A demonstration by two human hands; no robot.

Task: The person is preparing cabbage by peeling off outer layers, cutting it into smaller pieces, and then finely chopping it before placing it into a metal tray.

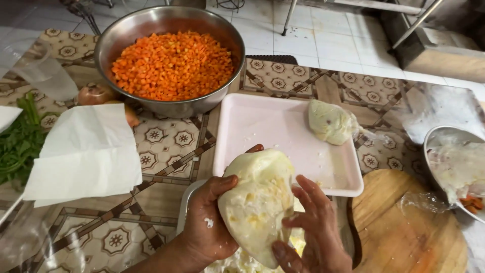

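Leftmost, green herbs (17,144) and white paper (86,154) lie on the patterned counter (166,146), a steel bowl (132,31) of diced carrot (173,64) behind. Left hand (208,218) and right hand (316,230) cup a pale dough lump (257,202) (fingers spread around it) above the white tray (275,129). A second lump (329,122) rests on the tray; wooden board (404,232) at right.

light: soft, even, moderately bright, diffuse | shadows: faint, short under steel bowl (169,60) and white tray (283,146) | glare: mild sheen on bowl rim, clear plastic at the left edge | blur: slight softness at hands, bottom corners smeared | distortion: wide-angle bend at edges
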